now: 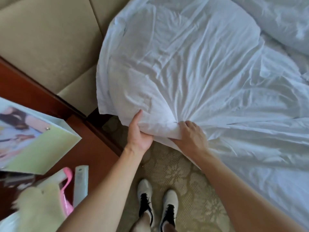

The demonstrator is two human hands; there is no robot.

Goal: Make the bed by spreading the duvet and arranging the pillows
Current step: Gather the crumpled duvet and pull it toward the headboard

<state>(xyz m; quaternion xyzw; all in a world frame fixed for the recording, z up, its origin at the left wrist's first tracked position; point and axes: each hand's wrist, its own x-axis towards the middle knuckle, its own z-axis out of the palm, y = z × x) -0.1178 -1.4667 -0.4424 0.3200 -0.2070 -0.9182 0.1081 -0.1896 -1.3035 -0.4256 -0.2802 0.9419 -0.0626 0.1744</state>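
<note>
Your left hand (139, 136) and right hand (190, 136) both have their fingers curled tight around the near corner of the white pillow (175, 64). It lies at the head of the bed (267, 156), so you can lift and place it.

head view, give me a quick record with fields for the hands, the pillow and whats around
left hand: grips the pillow's near edge, thumb on top
right hand: bunches the pillow's cloth in its grip
pillow: white, creased, against the headboard
duvet: white, rumpled, not yet spread
second pillow: far right
bedside table: reddish wood, holds a remote and a pink hanger
floor: patterned carpet
</note>
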